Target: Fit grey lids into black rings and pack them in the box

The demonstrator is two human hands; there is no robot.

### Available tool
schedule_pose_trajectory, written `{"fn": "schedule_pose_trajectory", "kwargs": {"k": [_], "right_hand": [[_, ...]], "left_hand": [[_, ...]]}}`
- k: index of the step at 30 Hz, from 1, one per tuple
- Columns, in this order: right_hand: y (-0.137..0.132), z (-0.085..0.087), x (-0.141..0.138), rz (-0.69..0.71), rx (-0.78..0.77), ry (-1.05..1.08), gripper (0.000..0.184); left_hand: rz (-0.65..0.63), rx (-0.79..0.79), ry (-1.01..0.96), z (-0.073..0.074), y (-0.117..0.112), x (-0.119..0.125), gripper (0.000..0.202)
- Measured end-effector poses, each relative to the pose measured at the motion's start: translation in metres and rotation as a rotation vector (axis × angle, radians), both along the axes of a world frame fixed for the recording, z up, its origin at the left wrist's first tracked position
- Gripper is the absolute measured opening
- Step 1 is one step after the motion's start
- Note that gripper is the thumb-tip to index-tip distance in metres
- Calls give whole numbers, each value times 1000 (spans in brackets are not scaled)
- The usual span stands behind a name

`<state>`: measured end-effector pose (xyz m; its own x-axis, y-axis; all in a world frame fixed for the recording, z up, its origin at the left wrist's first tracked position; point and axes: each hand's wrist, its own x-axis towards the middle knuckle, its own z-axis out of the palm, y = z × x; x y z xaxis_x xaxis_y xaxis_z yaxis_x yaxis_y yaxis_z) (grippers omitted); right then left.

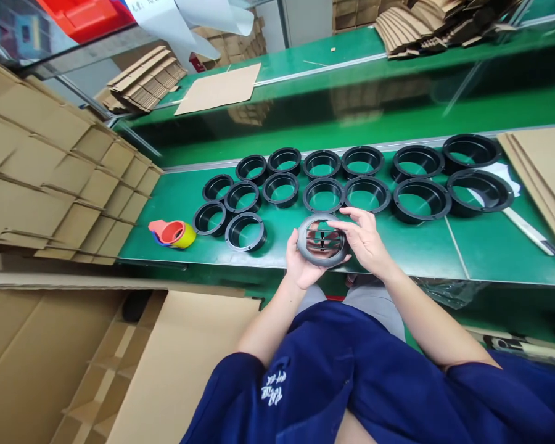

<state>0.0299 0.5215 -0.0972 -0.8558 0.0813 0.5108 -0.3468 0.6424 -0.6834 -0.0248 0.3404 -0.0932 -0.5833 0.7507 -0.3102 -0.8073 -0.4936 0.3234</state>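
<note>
A dark grey round ring part [322,241] with clear flaps inside is held over the front edge of the green table [425,246]. My left hand [300,266] cups it from below and behind. My right hand [365,240] grips its right rim, fingers reaching over the top. Several black plastic rings [324,195] stand in two rows on the table just beyond my hands.
A red and yellow tape dispenser [172,234] lies at the table's left. Cardboard dividers [50,160] are stacked on the left, flat cardboard sheets [546,166] on the right, an open carton [97,370] below left. A strip of white paper [527,228] lies near the right rings.
</note>
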Motion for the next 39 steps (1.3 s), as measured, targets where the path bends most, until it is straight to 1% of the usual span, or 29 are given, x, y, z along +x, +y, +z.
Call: {"fn": "schedule_pose_trajectory", "kwargs": {"k": [1, 4, 6, 7, 9, 11, 12, 13, 14, 15, 16, 18, 19, 20, 21, 22, 23, 26, 28, 29, 31, 33, 35, 37, 39], "right_hand": [[0, -2, 1, 28, 57, 26, 54], [-3, -8, 2, 183, 303, 90, 59], [-5, -10, 2, 238, 408, 57, 71], [-7, -11, 1, 243, 425, 18, 79], [-11, -11, -1, 244, 410, -65, 90], [-16, -12, -3, 261, 357, -109, 90], [-18, -13, -4, 270, 321, -116, 86], [-19, -13, -4, 274, 286, -116, 83], [-20, -14, -5, 272, 256, -112, 80], [-20, -15, -6, 262, 237, -106, 77], [-19, -17, -6, 244, 229, -95, 75], [-18, -20, -8, 183, 239, -64, 71], [-18, -22, -10, 156, 250, -52, 70], [-18, -22, -12, 139, 262, -42, 68], [-20, -22, -15, 134, 272, -34, 67], [-24, -21, -17, 139, 283, -26, 66], [-28, -19, -21, 153, 298, -15, 66], [-46, -7, -35, 216, 363, 36, 69], [-61, 1, -48, 255, 408, 68, 71], [-68, 4, -56, 271, 428, 81, 72], [-82, 8, -73, 300, 466, 104, 73], [-95, 8, -88, 332, 519, 107, 74], [-107, 4, -99, 360, 582, 73, 76], [-118, -2, -105, 368, 629, 18, 78], [-125, -7, -107, 367, 654, -22, 81]], "left_hand": [[17, -8, -19, 1, 0, -1, 63], [77, -35, -79, 3, 1, -3, 62], [63, -46, -92, 2, 2, -1, 65], [43, -46, -82, 2, 3, 0, 66], [-4, -60, -28, -1, 4, 4, 66], [-61, -135, 97, -3, 1, 5, 71], [-74, -234, 224, -3, -5, 4, 77], [-62, -368, 384, -4, -13, 1, 81], [-17, -511, 542, -4, -24, -2, 79], [60, -671, 700, -4, -38, -7, 74], [166, -860, 857, -5, -54, -12, 65], [357, -1302, 1172, -7, -89, -23, 46], [412, -1512, 1314, -9, -104, -27, 37], [436, -1693, 1450, -12, -117, -31, 29], [432, -1808, 1552, -15, -126, -32, 24], [411, -1840, 1609, -18, -131, -31, 21], [387, -1822, 1644, -21, -133, -29, 20], [343, -1721, 1739, -25, -125, -16, 21], [333, -1661, 1785, -23, -120, -7, 23], [355, -1637, 1791, -20, -121, -4, 24], [452, -1605, 1761, -13, -129, -1, 26], [580, -1598, 1688, -6, -144, 1, 24], [671, -1607, 1608, 0, -161, 3, 21], [719, -1612, 1538, 2, -174, 7, 18], [732, -1616, 1490, 2, -181, 9, 17]]}}
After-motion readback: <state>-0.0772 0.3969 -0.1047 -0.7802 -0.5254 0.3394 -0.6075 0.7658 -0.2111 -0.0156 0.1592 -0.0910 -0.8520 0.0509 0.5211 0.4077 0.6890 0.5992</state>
